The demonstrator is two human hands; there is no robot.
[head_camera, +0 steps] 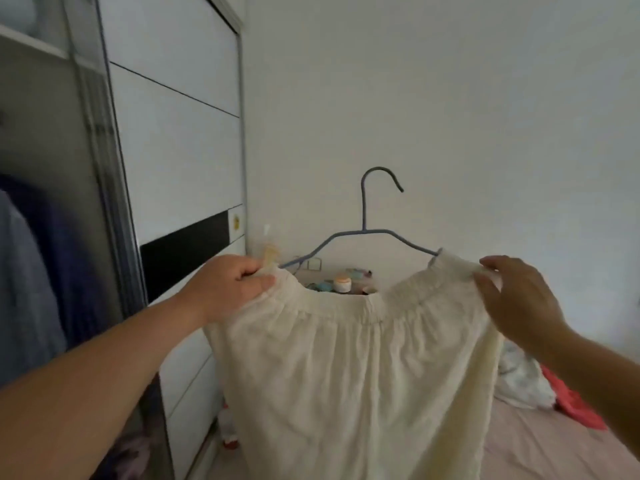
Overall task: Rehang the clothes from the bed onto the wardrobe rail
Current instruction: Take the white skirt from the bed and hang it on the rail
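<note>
A cream skirt [356, 368] with an elastic waistband hangs on a blue wire hanger [363, 216], held up in front of me. My left hand [228, 285] grips the waistband's left end together with the hanger's left arm. My right hand [512, 299] pinches the waistband's right end near the hanger's right tip. The hook points up and to the right, free in the air. The open wardrobe [45, 202] is at the left, with dark and grey clothes [31, 271] hanging inside; its rail is out of view.
A white sliding wardrobe door [173, 140] stands between the opening and the wall. The pink bed [540, 445] at lower right carries a white garment [523, 379] and a red one [575, 403]. Small jars [343, 282] sit on a surface behind the skirt.
</note>
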